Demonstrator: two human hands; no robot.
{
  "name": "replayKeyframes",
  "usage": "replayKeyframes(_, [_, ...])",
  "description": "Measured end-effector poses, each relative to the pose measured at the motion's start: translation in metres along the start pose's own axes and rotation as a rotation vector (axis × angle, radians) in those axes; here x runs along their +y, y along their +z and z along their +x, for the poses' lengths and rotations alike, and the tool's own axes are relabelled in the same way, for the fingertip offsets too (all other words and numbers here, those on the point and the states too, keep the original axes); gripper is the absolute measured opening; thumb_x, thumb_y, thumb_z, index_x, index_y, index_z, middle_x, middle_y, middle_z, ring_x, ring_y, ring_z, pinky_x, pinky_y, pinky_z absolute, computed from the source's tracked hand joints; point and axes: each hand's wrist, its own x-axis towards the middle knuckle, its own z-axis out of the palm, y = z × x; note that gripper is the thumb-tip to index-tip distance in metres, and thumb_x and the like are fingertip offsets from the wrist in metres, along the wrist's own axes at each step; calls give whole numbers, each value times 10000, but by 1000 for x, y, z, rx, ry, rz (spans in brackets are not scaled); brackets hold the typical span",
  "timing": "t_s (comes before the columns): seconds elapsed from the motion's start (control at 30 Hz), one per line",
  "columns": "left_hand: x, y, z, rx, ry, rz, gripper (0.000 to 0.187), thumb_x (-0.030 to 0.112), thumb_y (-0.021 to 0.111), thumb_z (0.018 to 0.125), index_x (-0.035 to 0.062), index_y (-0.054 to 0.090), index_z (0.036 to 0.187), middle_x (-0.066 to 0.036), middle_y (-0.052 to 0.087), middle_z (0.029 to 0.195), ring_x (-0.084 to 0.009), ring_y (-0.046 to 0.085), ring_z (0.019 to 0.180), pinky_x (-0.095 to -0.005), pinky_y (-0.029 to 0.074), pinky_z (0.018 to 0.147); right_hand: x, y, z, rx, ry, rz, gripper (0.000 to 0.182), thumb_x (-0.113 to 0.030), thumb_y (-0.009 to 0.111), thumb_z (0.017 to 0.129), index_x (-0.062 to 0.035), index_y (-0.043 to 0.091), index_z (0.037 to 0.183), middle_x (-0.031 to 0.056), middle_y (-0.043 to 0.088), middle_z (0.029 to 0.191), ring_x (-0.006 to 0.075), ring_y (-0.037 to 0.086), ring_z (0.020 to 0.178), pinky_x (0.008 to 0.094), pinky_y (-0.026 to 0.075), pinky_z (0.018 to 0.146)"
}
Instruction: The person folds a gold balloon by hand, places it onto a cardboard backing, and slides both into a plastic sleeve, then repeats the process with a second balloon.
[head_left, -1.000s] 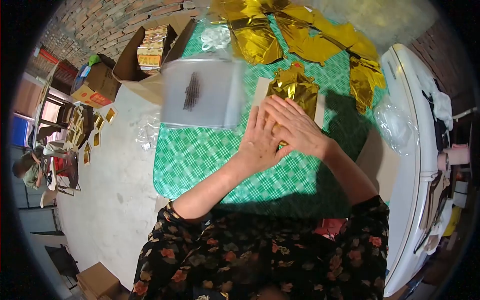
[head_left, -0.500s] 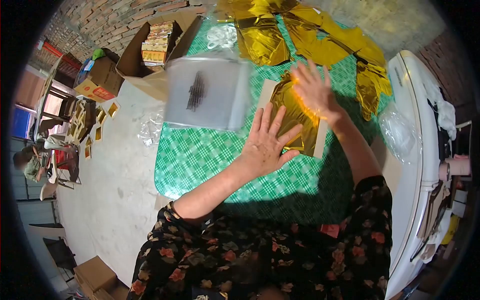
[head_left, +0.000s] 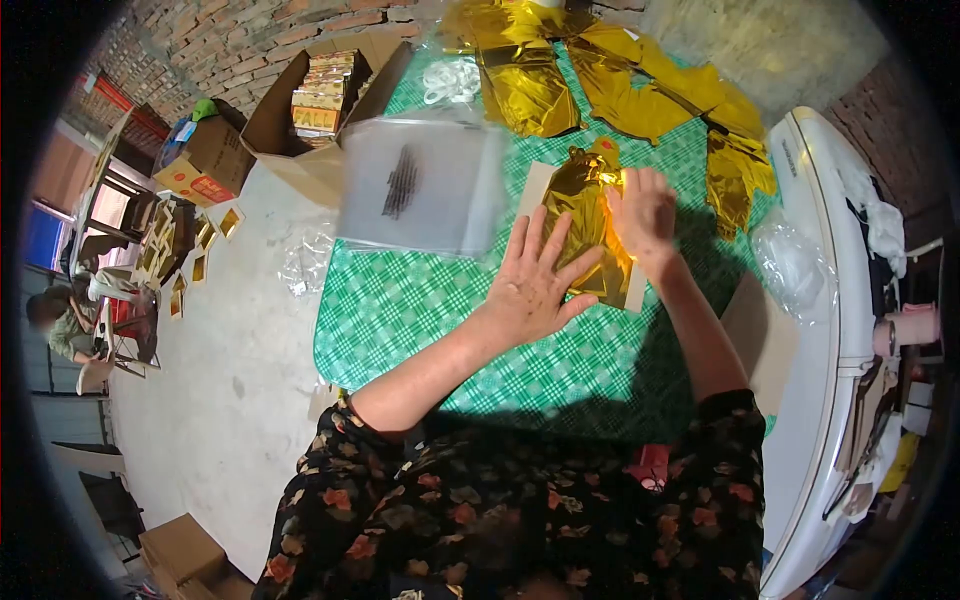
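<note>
A sheet of shiny gold foil (head_left: 590, 215) lies over a pale rectangular card (head_left: 535, 188) on the green checked tablecloth. My left hand (head_left: 535, 290) rests flat on the lower left part of the foil and card, fingers spread. At their right edge is my right hand (head_left: 645, 222), its fingers curled in and its thumb towards the foil. What those fingers pinch, if anything, is hidden. More crumpled gold foil (head_left: 525, 90) is spread along the far side of the table.
A stack of clear plastic sleeves (head_left: 420, 190) lies left of the card. An open carton (head_left: 300, 155) of packed paper stands at the table's far left corner. A clear plastic bag (head_left: 790, 255) and a white appliance (head_left: 830, 240) border the right side. Another person (head_left: 70, 325) sits far left.
My right hand has gone from spread fingers to curled ones and has moved slightly right and down, uncovering the foil's top. My left hand stays in place on the foil.
</note>
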Motion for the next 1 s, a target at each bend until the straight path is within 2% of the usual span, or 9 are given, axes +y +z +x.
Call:
replayKeyframes(0.27, [0, 3, -1, -14, -9, 27, 681, 679, 381, 1070, 308, 447, 1636, -259, 292, 1706, -526, 149, 1600, -626, 48, 1316, 7, 17, 9, 61, -63, 64, 104, -132, 641, 962, -69, 581, 1019, 134, 614, 999, 377, 614, 977, 500, 492, 843])
replayKeyframes(0.47, [6, -2, -12, 2, 1, 21, 698, 691, 404, 1055, 298, 459, 1630, -256, 299, 1704, -519, 195, 1585, -633, 83, 1311, 7, 16, 1, 69, -68, 209, 69, -55, 592, 936, -53, 565, 999, 163, 612, 954, 406, 615, 919, 502, 515, 796])
replayKeyframes(0.57, [19, -10, -32, -23, 8, 39, 704, 687, 434, 1046, 292, 458, 1630, -256, 313, 1695, -524, 216, 1573, -639, 130, 1301, 2, 4, -18, -43, -81, 249, 56, -75, 601, 956, -56, 561, 991, 158, 612, 956, 400, 616, 926, 499, 512, 807])
replayKeyframes(0.7, [44, -26, -67, -68, -11, -19, 725, 685, 492, 1027, 294, 442, 1635, -266, 317, 1682, -546, 221, 1562, -657, 183, 1278, -27, -22, -55, 11, -55, 217, 81, -117, 616, 983, -60, 558, 982, 146, 604, 947, 387, 613, 935, 495, 498, 840])
replayKeyframes(0.8, [58, -41, -87, -123, -28, -118, 759, 708, 515, 1003, 290, 446, 1632, -271, 316, 1676, -552, 234, 1556, -656, 183, 1277, -40, -41, -75, -8, -51, 252, 91, -132, 617, 993, -63, 558, 983, 137, 597, 944, 375, 610, 945, 493, 489, 866])
replayKeyframes(0.93, [60, -45, -83, -47, -65, -229, 751, 633, 622, 977, 248, 485, 1607, -259, 392, 1631, -497, 315, 1533, -662, 241, 1234, -47, -48, -87, -19, -47, 250, 84, -129, 610, 987, -64, 557, 990, 133, 589, 942, 365, 605, 954, 492, 484, 879])
replayKeyframes(0.97, [58, -47, -78, 24, -42, -214, 722, 562, 658, 977, 206, 511, 1587, -239, 430, 1609, -454, 347, 1525, -642, 267, 1224, -47, -48, -86, -16, -48, 241, 83, -129, 607, 987, -64, 556, 993, 132, 588, 942, 363, 604, 956, 492, 484, 879])
replayKeyframes(1.0, [56, -44, -71, 50, -26, -212, 718, 549, 659, 980, 188, 514, 1583, -236, 433, 1608, -449, 347, 1527, -631, 270, 1228, -48, -49, -86, -17, -50, 245, 80, -128, 604, 986, -65, 556, 995, 131, 588, 942, 361, 604, 956, 491, 483, 877])
